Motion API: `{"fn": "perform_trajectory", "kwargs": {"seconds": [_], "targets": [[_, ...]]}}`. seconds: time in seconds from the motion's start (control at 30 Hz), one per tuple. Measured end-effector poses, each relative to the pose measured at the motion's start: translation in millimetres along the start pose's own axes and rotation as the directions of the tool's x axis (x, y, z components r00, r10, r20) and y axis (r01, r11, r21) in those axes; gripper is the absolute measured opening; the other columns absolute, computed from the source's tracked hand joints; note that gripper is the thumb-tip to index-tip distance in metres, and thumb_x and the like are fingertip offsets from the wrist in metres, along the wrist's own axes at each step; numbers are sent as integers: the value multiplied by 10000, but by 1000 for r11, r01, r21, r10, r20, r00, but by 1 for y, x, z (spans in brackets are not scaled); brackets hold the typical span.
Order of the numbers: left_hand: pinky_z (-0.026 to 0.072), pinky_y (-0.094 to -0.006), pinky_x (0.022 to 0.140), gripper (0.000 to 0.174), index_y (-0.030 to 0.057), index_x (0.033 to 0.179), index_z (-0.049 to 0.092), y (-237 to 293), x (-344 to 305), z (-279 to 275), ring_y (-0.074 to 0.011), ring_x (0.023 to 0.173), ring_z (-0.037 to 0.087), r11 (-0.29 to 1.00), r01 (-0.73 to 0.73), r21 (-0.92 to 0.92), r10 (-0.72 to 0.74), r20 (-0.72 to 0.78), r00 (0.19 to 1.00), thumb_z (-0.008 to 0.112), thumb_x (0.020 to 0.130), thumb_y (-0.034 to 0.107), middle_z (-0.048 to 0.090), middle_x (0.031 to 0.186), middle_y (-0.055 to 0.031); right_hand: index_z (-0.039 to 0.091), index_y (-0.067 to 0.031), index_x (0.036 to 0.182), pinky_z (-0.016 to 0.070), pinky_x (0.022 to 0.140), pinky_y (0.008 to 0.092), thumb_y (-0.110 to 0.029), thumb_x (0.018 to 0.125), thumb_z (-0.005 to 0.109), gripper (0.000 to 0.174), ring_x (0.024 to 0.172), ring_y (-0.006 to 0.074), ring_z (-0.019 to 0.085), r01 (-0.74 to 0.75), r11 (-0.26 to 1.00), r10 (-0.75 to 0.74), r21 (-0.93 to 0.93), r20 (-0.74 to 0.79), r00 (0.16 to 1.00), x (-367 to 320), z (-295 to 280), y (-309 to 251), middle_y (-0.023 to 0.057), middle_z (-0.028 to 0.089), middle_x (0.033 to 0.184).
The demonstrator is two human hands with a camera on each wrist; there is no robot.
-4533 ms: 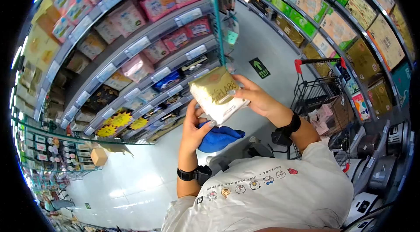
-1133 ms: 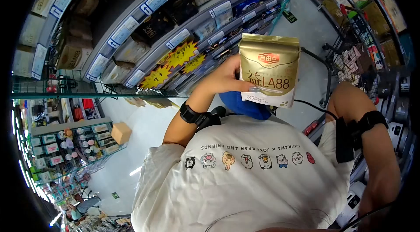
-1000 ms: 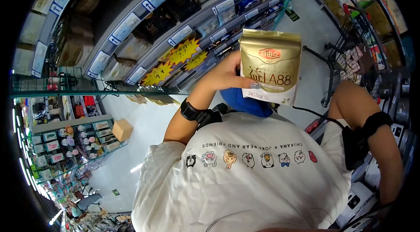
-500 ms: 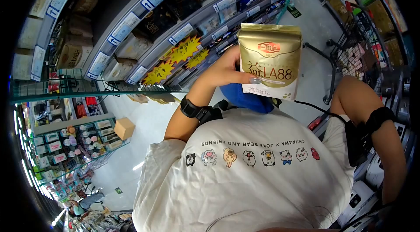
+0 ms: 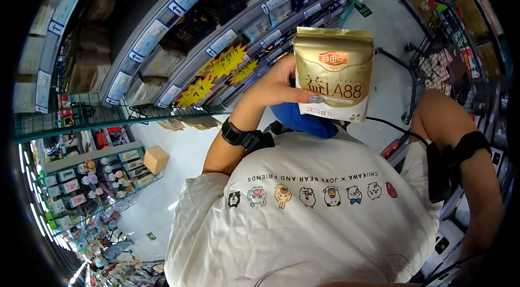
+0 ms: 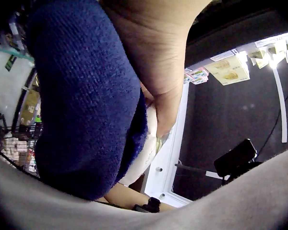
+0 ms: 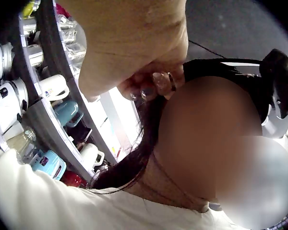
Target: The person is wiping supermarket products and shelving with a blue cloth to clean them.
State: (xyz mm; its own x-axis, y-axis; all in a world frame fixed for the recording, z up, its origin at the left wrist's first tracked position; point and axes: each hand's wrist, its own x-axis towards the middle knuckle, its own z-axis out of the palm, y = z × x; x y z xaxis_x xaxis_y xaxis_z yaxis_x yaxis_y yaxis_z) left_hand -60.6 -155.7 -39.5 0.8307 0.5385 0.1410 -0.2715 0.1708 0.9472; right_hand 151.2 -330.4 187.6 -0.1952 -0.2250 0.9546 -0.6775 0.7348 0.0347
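In the head view my left hand grips a gold and white soft pack, thumb across its front and the other fingers hidden behind. The pack's printed front faces the camera. Below and behind it is a blue cloth item; whether the hand holds it too I cannot tell. The left wrist view has this blue fabric beside the hand and a white part of the pack. Raised beside the hair, my right hand has curled fingers, with no object visible in them; it is outside the head view.
Shelves of packs with price labels and yellow signs stand at the left. A wire cart is at the upper right, a brown box at the lower left. Kitchen appliances line shelves in the right wrist view.
Both hands were on the pack in the oldest frame. The right hand has since left it and risen; the pack has turned front-on in the left hand. The last half second shows only slight movement.
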Motion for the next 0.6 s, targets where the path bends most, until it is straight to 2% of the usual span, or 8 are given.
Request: {"fn": "perform_trajectory", "kwargs": {"seconds": [0.07, 0.13, 0.3, 0.37, 0.4, 0.43, 0.47, 0.6], "targets": [[331, -298, 982, 650, -3, 1233, 472, 1, 1, 0, -141, 1110, 476, 1000, 2, -14, -2, 2, 1000, 742, 656, 125, 550, 1193, -77, 380, -75, 707, 330, 975, 452, -65, 781, 476, 122, 705, 153, 336, -5, 994, 4, -113, -8, 1000, -3, 6, -6, 14, 331, 707], [329, -299, 984, 648, -3, 1235, 472, 1, 1, 0, -141, 1112, 476, 1000, 10, -19, -10, 6, 1000, 740, 656, 113, 552, 1194, -76, 445, -17, 1269, 222, 1103, 456, -174, 920, 457, 383, 1294, 242, 330, 35, 879, 25, -475, 119, 993, -9, 6, -30, 129, 428, 1348], [321, -299, 991, 663, -3, 1247, 459, 3, 4, -1, -136, 1117, 470, 1000, -3, 21, 2, 22, 1000, 742, 655, 96, 549, 1201, -72, 431, -25, 1285, 203, 1118, 454, -170, 918, 452, 395, 1312, 237, 295, -36, 993, 64, -117, 242, 968, -12, 1, -30, 98, 360, 1403], [317, -298, 994, 671, -3, 1251, 455, 3, 3, 0, -133, 1117, 468, 999, -11, 34, 12, -3, 1000, 746, 654, 94, 548, 1202, -68, 418, -31, 1296, 199, 1120, 454, -181, 921, 444, 405, 1321, 241, 275, 297, 910, -218, -289, 276, 936, -9, -4, -23, 84, 340, 1419], [315, -298, 995, 675, -3, 1252, 453, 4, 3, 1, -131, 1117, 466, 999, -16, 41, 17, -14, 1000, 747, 653, 94, 547, 1202, -67, 415, -34, 1299, 199, 1120, 454, -188, 923, 440, 407, 1325, 244, 265, 573, 619, -457, -537, 347, 819, -4, -8, 6, 78, 333, 1423], [318, -298, 993, 676, -2, 1252, 453, 5, 3, 2, -132, 1116, 466, 998, -27, 49, 28, -20, 999, 749, 651, 93, 546, 1201, -67, 411, -36, 1302, 200, 1120, 454, -196, 925, 435, 410, 1330, 248, 256, 705, 189, -606, -684, 483, 632, -2, -11, 21, 73, 326, 1427], [321, -298, 991, 677, -2, 1251, 453, 6, 3, 3, -132, 1115, 467, 998, -38, 57, 40, -26, 999, 750, 650, 93, 545, 1201, -68, 417, -40, 1298, 200, 1118, 454, -195, 925, 435, 403, 1331, 250, 253, 557, 352, -400, -752, 417, 816, -5, -8, 6, 73, 321, 1431], [340, -301, 977, 686, 0, 1246, 459, 5, 1, -4, -140, 1106, 472, 997, -27, 67, 29, -31, 999, 762, 640, 108, 542, 1202, -77, 402, -57, 1115, 244, 1083, 463, -258, 935, 365, 272, 1097, 223, 294, 389, 512, -222, -766, 320, 921, -16, -8, -10, 59, 341, 1194]]}}
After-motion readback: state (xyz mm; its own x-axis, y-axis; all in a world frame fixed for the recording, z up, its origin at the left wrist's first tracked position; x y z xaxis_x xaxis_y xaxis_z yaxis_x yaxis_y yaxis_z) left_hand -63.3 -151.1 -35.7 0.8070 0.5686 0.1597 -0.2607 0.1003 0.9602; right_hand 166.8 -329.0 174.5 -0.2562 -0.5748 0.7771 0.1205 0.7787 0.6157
